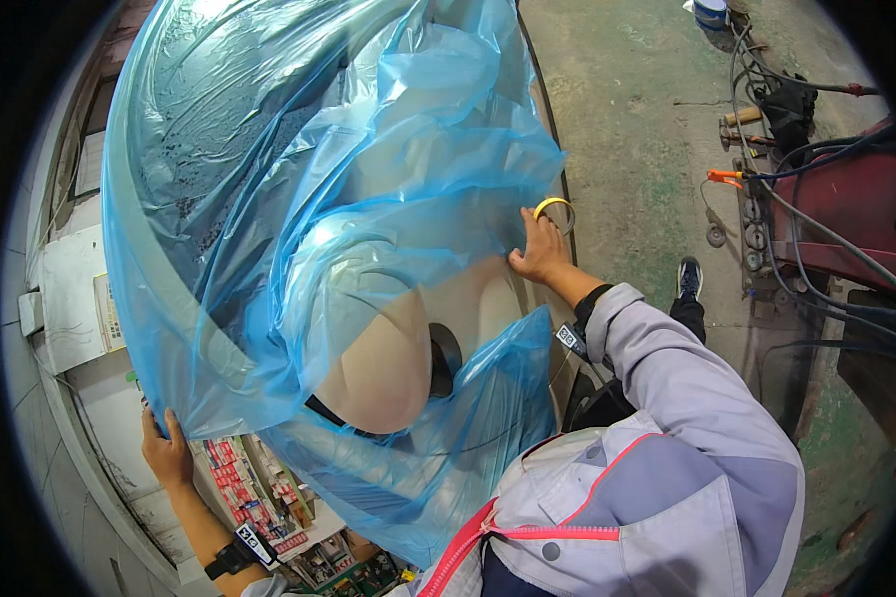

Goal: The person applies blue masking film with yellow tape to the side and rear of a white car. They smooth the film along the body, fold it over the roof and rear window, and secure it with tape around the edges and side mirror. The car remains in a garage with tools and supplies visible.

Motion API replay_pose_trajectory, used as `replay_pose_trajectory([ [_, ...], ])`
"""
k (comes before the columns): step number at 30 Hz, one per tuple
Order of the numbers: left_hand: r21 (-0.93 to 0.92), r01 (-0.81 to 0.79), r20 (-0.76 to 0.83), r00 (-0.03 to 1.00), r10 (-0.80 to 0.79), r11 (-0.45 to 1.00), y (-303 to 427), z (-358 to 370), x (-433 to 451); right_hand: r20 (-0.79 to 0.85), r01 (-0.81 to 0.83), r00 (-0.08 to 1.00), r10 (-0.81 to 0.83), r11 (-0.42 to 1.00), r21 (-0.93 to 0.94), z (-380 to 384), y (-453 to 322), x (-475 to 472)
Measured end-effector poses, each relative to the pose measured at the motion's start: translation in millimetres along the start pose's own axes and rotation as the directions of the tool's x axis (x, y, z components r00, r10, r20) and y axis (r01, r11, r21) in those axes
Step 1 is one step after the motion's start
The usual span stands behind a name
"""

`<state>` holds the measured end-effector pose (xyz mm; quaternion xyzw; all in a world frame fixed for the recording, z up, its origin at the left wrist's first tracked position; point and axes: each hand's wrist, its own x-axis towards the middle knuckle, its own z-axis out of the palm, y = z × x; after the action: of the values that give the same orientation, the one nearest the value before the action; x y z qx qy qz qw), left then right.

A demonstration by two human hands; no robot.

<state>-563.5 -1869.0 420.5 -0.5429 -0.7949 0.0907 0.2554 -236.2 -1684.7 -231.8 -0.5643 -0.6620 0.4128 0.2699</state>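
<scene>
Translucent blue plastic film (418, 186) lies in folds over a beige car body in front of me. My left hand (169, 451) pinches the film's lower left edge. A roll of yellow tape (555, 213) is at the fingers of my right hand (545, 250), which rests at the film's edge over the car's side. Between two sheets of film the beige side mirror (381, 366) is partly bare, with its dark base (443, 360) beside it. Through the film at the upper left shows a dark window with droplets or specks.
Red equipment (844, 201) with hoses and cables stands at right, near an orange-ended tool (726, 177) and hammers (747, 139). A blue-and-white can (710, 13) is at the top. Shelves of small red-and-white boxes (235, 477) lie below left.
</scene>
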Motion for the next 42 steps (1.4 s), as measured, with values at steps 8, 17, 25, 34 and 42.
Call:
replay_pose_trajectory([
  [8, 0.153, -0.202, -0.015, 0.978, 0.206, 0.967, -31.7, -4.9, 9.3, 0.227, -0.181, 0.94, 0.255, 0.936, -0.302, -9.5, 62.2, -12.7],
  [17, -0.033, 0.228, 0.148, 0.964, -0.221, 0.973, -36.1, -17.1, 20.0, -0.015, -0.091, 0.996, 0.09, 0.982, -0.163, 39.4, 54.8, 25.2],
  [25, -0.573, 0.505, 0.274, 0.86, -0.43, 0.646, -18.2, -29.1, 19.8, -0.513, -0.215, 0.792, 0.331, 0.938, 0.273, -90.9, 116.4, 6.1],
  [34, -0.927, 0.276, 0.254, 0.96, -0.117, 0.255, -69.4, -31.0, 15.3, -0.761, -0.205, 0.626, 0.168, 0.978, 0.047, -297.8, 198.5, -103.7],
  [42, -0.968, -0.029, -0.066, 0.988, -0.14, 0.249, -101.7, -23.7, 5.5, -0.791, -0.443, 0.577, 0.201, 0.891, -0.097, -333.3, 230.4, -187.3],
])
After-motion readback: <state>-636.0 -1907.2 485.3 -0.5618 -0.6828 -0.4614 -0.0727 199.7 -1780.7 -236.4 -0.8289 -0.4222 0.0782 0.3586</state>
